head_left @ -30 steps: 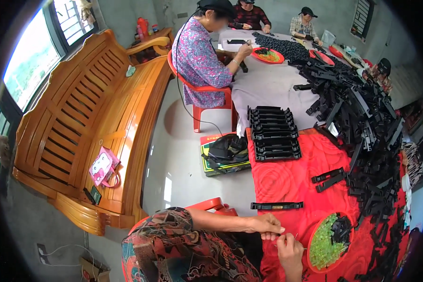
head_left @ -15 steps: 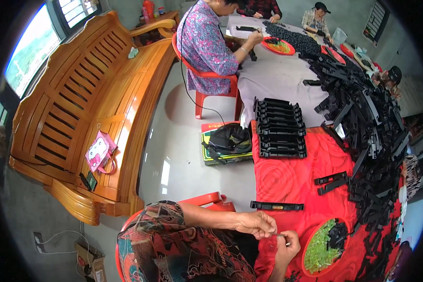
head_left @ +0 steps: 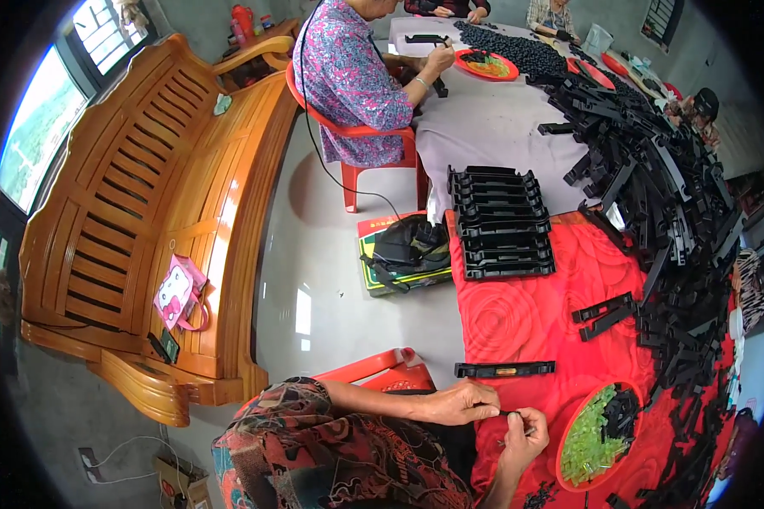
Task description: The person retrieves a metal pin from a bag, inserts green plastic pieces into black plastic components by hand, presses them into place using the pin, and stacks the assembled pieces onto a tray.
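Note:
Over the near edge of the red tablecloth, my left hand (head_left: 467, 402) and my right hand (head_left: 526, 430) meet, fingers pinched. Between their fingertips is a small dark piece (head_left: 507, 413), too small to name. A thin greyish thing partly shows under my right fingers; its kind is unclear. Beside my right hand sits a red round tray (head_left: 562, 468) with light green translucent pieces (head_left: 587, 445) and small black parts (head_left: 621, 416). Just beyond my hands lies one long black plastic part (head_left: 505, 370) with a yellowish spot at its middle.
A row of black plastic parts (head_left: 502, 225) stands farther up the table. Two loose black parts (head_left: 603, 314) lie nearer, and a large heap (head_left: 654, 195) runs along the right. A co-worker (head_left: 352, 81) sits at the far left side. A black bag (head_left: 407, 246) rests on a box beside the table.
The view has shifted slightly. My hands stay together, and the fingertips have come closer over the small piece; the right fingers are more curled.

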A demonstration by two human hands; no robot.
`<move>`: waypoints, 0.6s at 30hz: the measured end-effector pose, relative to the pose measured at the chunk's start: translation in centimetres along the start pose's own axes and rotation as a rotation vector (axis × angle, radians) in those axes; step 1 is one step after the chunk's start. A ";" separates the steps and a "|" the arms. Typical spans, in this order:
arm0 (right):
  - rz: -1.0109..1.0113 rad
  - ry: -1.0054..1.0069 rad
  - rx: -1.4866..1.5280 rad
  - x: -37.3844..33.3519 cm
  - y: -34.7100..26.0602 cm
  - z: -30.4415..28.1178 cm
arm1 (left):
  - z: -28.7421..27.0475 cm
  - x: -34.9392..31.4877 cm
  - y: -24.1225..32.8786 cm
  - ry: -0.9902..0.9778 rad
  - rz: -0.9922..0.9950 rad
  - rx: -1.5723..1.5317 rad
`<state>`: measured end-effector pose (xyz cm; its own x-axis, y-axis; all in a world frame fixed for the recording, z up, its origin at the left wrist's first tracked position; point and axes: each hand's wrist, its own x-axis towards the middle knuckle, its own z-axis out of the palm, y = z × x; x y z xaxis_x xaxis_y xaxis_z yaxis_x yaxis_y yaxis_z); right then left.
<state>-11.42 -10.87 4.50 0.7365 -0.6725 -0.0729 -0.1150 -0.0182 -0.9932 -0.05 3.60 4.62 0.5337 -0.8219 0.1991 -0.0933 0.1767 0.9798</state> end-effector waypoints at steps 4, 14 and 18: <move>0.048 -0.062 0.018 0.0 -0.7 -0.3 | -0.2 0.1 -0.5 -0.044 0.035 0.099; 0.160 0.042 0.157 0.9 -1.3 -0.4 | 0.1 0.5 -1.2 0.186 0.327 0.803; 0.086 0.090 0.128 2.0 -1.4 -0.8 | -0.5 0.4 -3.4 0.063 0.362 1.186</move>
<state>-10.34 -12.76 5.77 0.6645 -0.7309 -0.1556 -0.0853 0.1326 -0.9875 0.89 2.92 1.33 0.3553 -0.7947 0.4922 -0.9282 -0.2376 0.2863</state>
